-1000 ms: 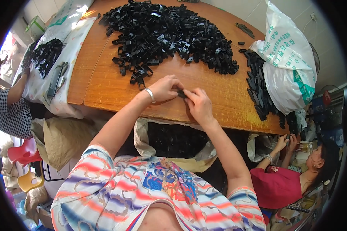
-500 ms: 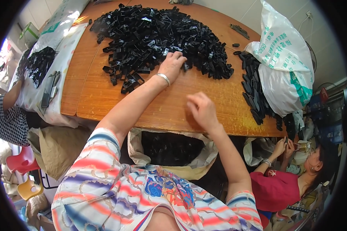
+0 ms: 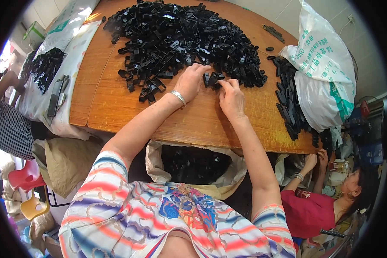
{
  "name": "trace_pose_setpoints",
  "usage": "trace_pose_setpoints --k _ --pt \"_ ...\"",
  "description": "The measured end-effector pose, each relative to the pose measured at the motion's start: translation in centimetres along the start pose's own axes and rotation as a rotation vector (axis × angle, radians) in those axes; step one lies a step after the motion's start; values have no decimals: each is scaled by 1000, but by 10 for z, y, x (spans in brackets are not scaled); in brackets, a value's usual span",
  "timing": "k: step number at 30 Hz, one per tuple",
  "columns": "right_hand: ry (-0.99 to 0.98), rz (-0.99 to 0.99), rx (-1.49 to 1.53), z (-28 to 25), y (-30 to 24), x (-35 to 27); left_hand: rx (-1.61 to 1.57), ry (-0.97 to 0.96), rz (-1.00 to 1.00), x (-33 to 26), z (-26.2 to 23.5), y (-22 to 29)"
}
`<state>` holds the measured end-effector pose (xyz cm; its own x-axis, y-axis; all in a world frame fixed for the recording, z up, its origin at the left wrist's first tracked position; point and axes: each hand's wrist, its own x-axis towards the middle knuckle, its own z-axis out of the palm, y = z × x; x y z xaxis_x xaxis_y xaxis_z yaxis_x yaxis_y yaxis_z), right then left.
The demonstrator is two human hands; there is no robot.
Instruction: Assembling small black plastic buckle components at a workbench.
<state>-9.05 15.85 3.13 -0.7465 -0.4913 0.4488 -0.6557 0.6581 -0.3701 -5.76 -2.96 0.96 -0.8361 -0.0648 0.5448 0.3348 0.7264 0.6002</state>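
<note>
A wide heap of small black plastic parts (image 3: 185, 38) covers the far middle of the wooden table (image 3: 159, 120). My left hand (image 3: 190, 84), with a silver bracelet at the wrist, rests at the heap's near edge, its fingers stretched out over the parts and its thumb mostly hidden. Close to its right, my right hand (image 3: 233, 99) pinches a small black plastic part (image 3: 215, 80) between thumb and fingertips, low over the tabletop. Other loose parts lie between and beside my fingers.
Below the table edge hangs an open sack (image 3: 155, 163) of black pieces. Long black pieces (image 3: 284, 94) lie right, beside a white plastic bag (image 3: 324, 73). A co-worker in red (image 3: 307, 210) sits right; another in a checked garment (image 3: 8, 124) is left, near more black parts (image 3: 48, 69).
My right hand has moved up and forward to the parts beside my left hand and now pinches one. Some parts now lie pulled between my hands. The left co-worker's arm has shifted.
</note>
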Motion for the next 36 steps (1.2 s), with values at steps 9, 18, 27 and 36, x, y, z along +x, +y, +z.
trace_pose_setpoints --k 9,18,27,36 --pt "-180 89 -114 -11 -1 -1 248 -317 60 10 -3 10" --pt "-323 342 97 -34 -22 -41 265 -456 -51 -20 -27 40" --pt "-199 -51 -23 -54 -22 -57 125 -161 -99 -60 -36 44" --pt "-155 -75 169 -37 -25 -47 136 -133 -135 -66 -27 38"
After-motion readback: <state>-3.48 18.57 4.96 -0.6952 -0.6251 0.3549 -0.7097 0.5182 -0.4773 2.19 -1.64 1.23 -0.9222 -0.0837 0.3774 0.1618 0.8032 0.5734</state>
